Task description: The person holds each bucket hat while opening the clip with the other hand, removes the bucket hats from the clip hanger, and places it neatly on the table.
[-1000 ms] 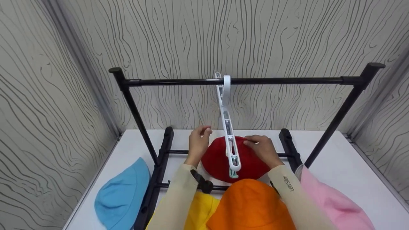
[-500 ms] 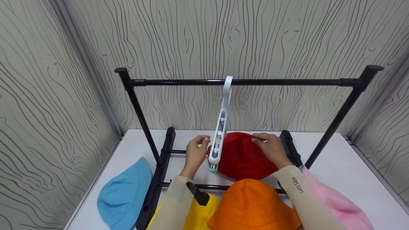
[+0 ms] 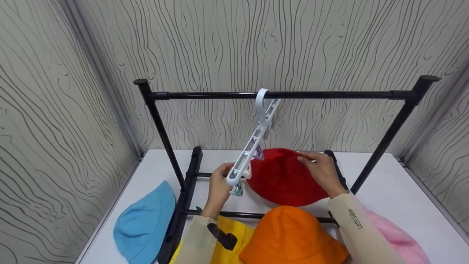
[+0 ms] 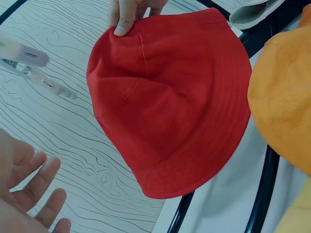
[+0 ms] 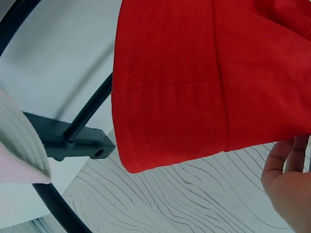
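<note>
My right hand pinches a red bucket hat by the top of its crown and holds it under the rack, brim slanting downward. The thumb lies on the cloth in the left wrist view, where the whole hat shows. A white clip hanger hangs by its hook from the bar, turned at an angle, with green and purple clips beneath it. My left hand is at the hanger's near end, its fingertips partly hidden behind it. In the left wrist view that hand's fingers are spread, holding nothing.
A black rack carries the top bar across the scene. An orange hat and a yellow hat lie in front, a blue hat at left, and a pink hat at right. A patterned wall stands behind.
The hanger has swivelled on the bar, its near end swinging left. My right hand has drawn the red hat to the right. My left hand has come lower, to the hanger's near end.
</note>
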